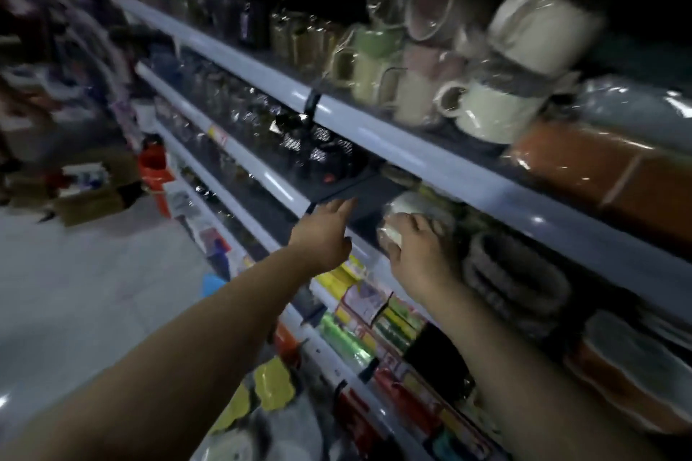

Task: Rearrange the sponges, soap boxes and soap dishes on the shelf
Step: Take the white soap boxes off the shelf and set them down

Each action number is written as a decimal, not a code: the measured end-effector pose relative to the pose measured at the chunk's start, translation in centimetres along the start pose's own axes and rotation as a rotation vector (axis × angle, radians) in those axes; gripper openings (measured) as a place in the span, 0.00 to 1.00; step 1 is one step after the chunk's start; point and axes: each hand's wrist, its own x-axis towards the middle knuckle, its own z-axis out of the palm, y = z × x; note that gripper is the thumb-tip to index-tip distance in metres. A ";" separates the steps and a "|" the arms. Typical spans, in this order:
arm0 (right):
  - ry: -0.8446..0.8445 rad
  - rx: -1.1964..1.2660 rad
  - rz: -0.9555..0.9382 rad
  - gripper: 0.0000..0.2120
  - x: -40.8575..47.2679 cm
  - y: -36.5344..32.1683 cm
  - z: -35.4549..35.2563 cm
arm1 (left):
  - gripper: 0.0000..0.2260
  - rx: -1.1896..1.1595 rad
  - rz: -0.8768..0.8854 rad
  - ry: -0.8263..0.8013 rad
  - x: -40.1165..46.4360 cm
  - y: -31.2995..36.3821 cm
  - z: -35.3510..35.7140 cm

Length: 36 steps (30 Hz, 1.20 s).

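Two bare arms reach up from the bottom of the frame to a shelf (284,191) in the middle of the picture. The left hand (324,236) is just past the shelf's pale front edge, fingers stretched out and loose, holding nothing; its fingertips are near the edge of a dark flat board (359,183) that lies on the shelf. There is open, dark room on the shelf between the two hands. The right hand (419,254) is a little right of center, its grip closed around a pale wrapped thing (406,211) that sits at the shelf's front edge; it is too blurry to tell what kind of thing it is. Just to the right of that hand is a gray woven basket (513,281), close beside it. Below the hands, colorful boxes (370,311) crowd the lower shelf. Cups (483,108) fill the shelf above, at the upper right.
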 end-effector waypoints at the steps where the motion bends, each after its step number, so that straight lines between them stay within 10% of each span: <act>1: -0.012 -0.073 0.039 0.21 -0.1 1.2 -0.6 | 0.33 -0.012 0.022 -0.017 0.9 0.9 0.3; 11: -0.162 -0.454 0.063 0.35 2.4 7.9 -1.0 | 0.49 -0.076 0.120 -0.219 8.5 1.8 4.9; 16: -0.357 -0.340 0.092 0.39 3.5 8.6 1.3 | 0.45 -0.258 0.120 -0.373 10.5 2.6 4.9; 20: -0.267 -0.230 0.115 0.36 3.6 7.1 1.5 | 0.37 -0.385 0.085 -0.201 10.0 2.7 4.2; 29: -0.200 0.316 -0.098 0.31 5.4 -0.3 2.7 | 0.42 -0.477 -0.294 0.134 -0.3 -5.5 1.4; 36: -0.444 0.351 -0.332 0.28 0.5 -5.3 12.6 | 0.36 -0.315 -0.605 -0.039 -12.0 -10.8 8.1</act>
